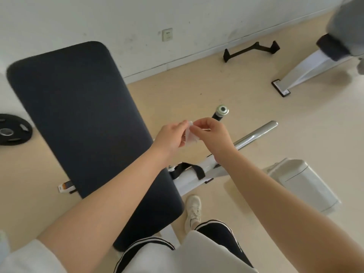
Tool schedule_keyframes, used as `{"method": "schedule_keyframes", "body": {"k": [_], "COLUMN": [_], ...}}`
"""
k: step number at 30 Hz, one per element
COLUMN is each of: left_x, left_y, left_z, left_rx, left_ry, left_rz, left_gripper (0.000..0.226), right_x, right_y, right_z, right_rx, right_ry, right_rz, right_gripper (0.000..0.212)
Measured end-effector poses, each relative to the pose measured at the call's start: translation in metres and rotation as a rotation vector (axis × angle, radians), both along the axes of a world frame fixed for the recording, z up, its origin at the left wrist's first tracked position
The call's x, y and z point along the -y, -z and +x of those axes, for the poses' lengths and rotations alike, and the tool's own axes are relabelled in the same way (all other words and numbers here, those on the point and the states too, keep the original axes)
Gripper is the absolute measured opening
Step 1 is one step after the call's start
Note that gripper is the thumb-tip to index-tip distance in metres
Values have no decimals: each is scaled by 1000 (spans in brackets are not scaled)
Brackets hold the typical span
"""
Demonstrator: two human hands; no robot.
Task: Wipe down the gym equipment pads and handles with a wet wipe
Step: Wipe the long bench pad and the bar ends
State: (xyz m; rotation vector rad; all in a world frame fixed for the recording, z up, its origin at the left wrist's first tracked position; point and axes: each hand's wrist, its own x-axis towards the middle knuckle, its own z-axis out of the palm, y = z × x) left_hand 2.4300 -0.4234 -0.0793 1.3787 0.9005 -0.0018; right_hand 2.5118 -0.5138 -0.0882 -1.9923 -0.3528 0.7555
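Note:
A small white wet wipe (190, 135) hangs crumpled between both hands, above the floor just right of the bench. My left hand (171, 137) pinches its left side and my right hand (211, 133) pinches its top edge with thumb and fingers. The long black bench pad (82, 115) runs from upper left down to my legs. A chrome handle bar (256, 133) sticks out to the right from the white frame (193, 175), passing behind my right hand. A short black post with a chrome cap (222, 110) stands beyond the hands.
A black weight plate (11, 130) lies on the floor at the left. A black double handle (252, 51) lies by the wall. Another machine's white leg (303, 72) and dark roller pad (331, 47) are at upper right. A white lidded bin (303, 182) stands at right.

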Motion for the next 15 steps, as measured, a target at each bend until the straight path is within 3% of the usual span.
{"method": "schedule_keyframes", "body": {"k": [2,5,11,13,15], "left_x": [12,26,19,14,11], "left_y": [3,14,67,85,104], "left_z": [35,78,141,155,168], "left_rx": [27,29,-99,-103,-79], "left_ry": [28,43,-68,-38,14], "left_rz": [-58,-89,29,1,-56], "left_gripper": [36,40,36,42,42], "right_x": [11,22,50,50,41], "right_y": [7,23,99,133,163], "right_z": [33,76,140,155,167], "right_rx": [-35,-103,-166,-272,-346], "right_ry": [6,93,729,830,794], "right_rz": [5,28,32,-14,-64], "right_gripper": [16,5,5,3,4]}}
